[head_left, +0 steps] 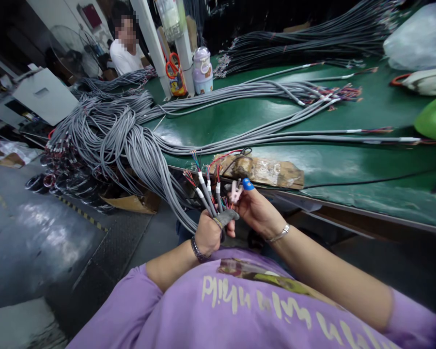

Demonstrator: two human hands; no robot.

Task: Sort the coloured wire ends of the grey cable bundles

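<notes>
My left hand [208, 235] is closed round a bunch of grey cables [208, 196], whose ends stand up past the fist. White bands circle the cables below fanned red, blue and green wires. A grey cover sits on the left thumb. Just to the right, my right hand [257, 211] pinches a small pale pink piece [236, 192] beside the wire ends; its exact kind is unclear. Blue tape wraps a digit of that hand. The held cables run back to a large heap of grey cables [112, 126] hanging over the table's edge.
On the green table [334, 169] lie a tape-wrapped wooden block [276, 172], more grey cables and a black cable bundle [305, 43]. A lidded cup [202, 70] and orange-handled scissors [172, 65] stand by a post. Behind sits a person in white [125, 55].
</notes>
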